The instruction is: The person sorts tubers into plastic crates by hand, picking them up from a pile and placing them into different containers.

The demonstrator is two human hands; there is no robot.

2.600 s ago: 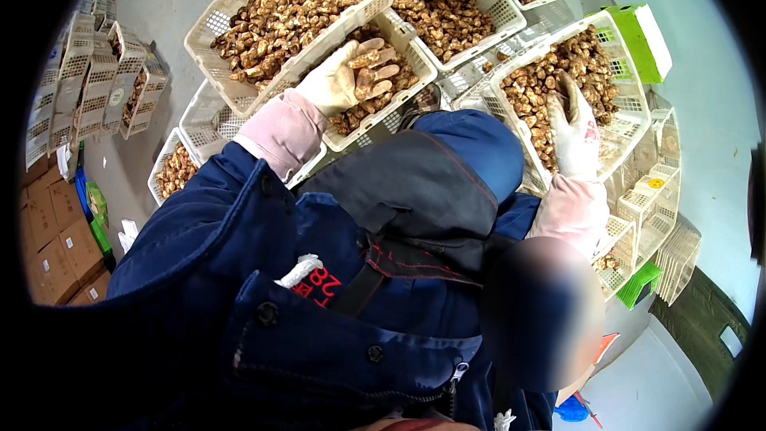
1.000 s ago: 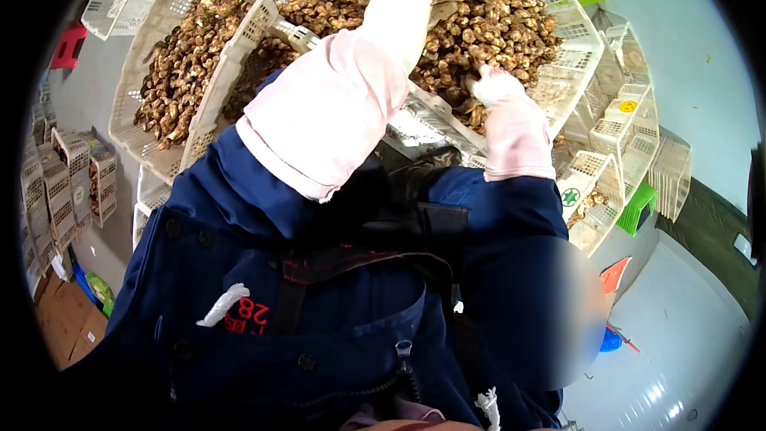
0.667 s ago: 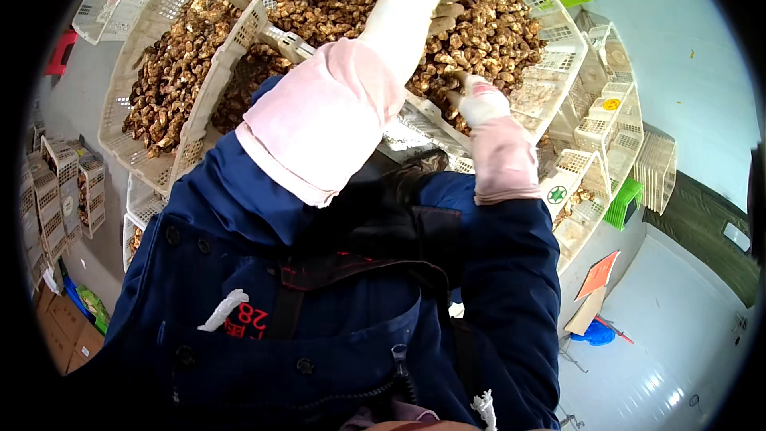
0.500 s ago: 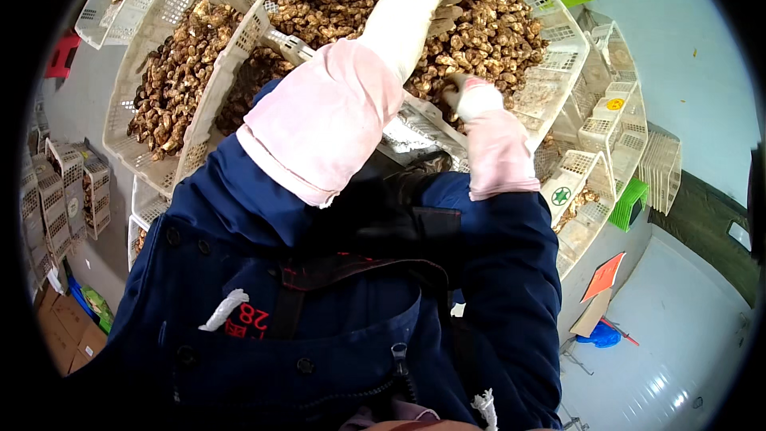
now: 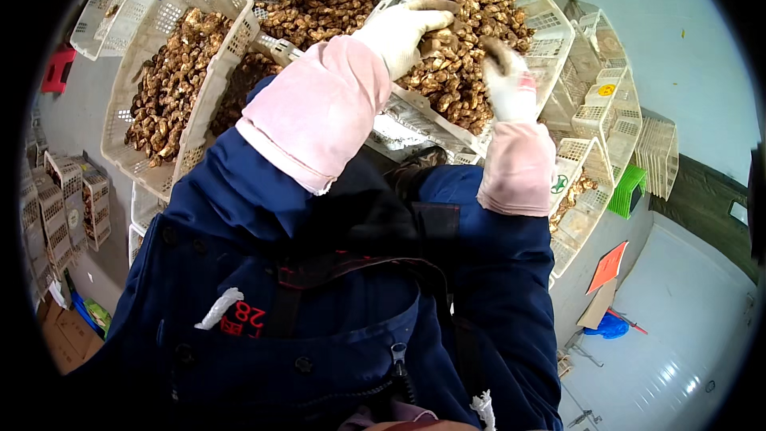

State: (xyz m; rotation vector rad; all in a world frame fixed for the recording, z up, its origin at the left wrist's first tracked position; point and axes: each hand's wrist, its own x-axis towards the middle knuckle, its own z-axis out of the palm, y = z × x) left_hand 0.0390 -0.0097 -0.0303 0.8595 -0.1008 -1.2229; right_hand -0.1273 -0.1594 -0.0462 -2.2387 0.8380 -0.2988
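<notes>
Both gloved hands work in the white slotted crate [image 5: 550,28] at the upper right, which is heaped with brown, wrinkled dried mushrooms [image 5: 459,72]. The left hand [image 5: 403,28] lies on the heap near the crate's left wall, its fingers curled together over a few pieces — it seems to be holding them, though what sits inside the curl is hidden. The right hand [image 5: 507,80] is further in, toward the crate's near edge, its fingers bent around a dark piece at the fingertips; the grip itself is too small to make out fully. Pink sleeve covers [image 5: 319,112] run from both wrists down to a dark blue jacket [image 5: 335,311].

The step in hand looks like picking through the heap — gathering or sorting pieces by hand. The next move probably calls for lifting the gathered pieces clear of the heap without spilling any over the crate's low near edge, and for a firm yet gentle grip, since the dried pieces look brittle.

Other white crates of the same mushrooms stand to the left [image 5: 171,80] and along the top edge [image 5: 319,4]. Empty crates are stacked at the right [image 5: 606,104], with a green one [image 5: 626,191] beside them.
</notes>
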